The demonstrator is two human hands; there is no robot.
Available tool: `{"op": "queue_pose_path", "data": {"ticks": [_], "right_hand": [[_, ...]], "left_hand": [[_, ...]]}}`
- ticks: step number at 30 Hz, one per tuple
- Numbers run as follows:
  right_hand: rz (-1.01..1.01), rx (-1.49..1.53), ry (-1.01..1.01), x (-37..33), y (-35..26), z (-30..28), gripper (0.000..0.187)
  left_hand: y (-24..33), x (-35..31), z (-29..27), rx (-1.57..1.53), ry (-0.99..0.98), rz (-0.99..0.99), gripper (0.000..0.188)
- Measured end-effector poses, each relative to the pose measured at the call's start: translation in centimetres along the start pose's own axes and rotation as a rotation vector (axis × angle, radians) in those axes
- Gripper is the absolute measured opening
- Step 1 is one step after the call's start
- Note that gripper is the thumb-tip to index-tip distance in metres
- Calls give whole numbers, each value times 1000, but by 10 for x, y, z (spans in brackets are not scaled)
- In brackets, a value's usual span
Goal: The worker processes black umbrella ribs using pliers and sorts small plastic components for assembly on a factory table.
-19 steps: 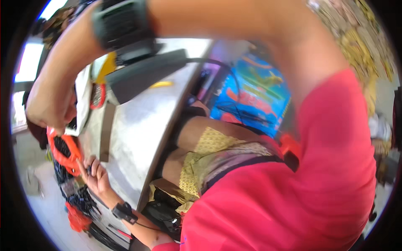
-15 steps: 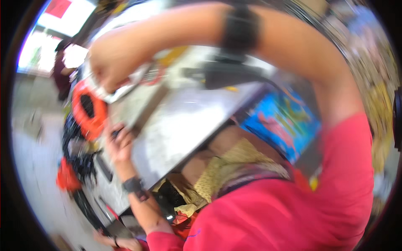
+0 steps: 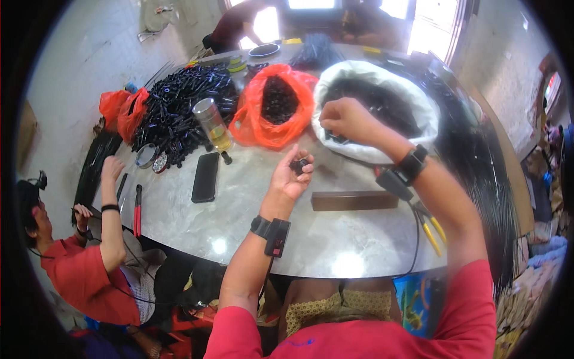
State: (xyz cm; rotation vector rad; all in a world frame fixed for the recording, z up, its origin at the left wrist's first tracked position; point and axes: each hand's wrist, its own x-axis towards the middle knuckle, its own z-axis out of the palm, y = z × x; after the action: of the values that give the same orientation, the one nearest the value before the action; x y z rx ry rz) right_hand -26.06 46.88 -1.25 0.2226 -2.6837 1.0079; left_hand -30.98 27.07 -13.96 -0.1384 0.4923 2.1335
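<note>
The left hand (image 3: 290, 175) curls around a small dark piece (image 3: 299, 166) above the table (image 3: 170, 209); loosening could drop it. Whether the right hand (image 3: 348, 118), over the white sack (image 3: 365, 154), grasps anything is unclear.

On table (image 3: 173, 218) before you: phone (image 3: 205, 178) left of your left hand (image 3: 288, 179), long block (image 3: 354, 201) right; bag (image 3: 263, 134), sack (image 3: 423, 113) behind.
</note>
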Motion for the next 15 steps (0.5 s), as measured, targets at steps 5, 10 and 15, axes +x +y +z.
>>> {"op": "queue_pose_path", "data": {"ticks": [5, 10, 15], "right_hand": [[-75, -192, -26, 53, 3, 39, 15], [-206, -453, 23, 101, 27, 83, 11], [-243, -569, -25, 124, 42, 115, 14]], "left_hand": [[17, 9, -24, -26, -8, 64, 24], [15, 15, -28, -58, -65, 54, 26], [20, 18, -43, -122, -80, 74, 38]]}}
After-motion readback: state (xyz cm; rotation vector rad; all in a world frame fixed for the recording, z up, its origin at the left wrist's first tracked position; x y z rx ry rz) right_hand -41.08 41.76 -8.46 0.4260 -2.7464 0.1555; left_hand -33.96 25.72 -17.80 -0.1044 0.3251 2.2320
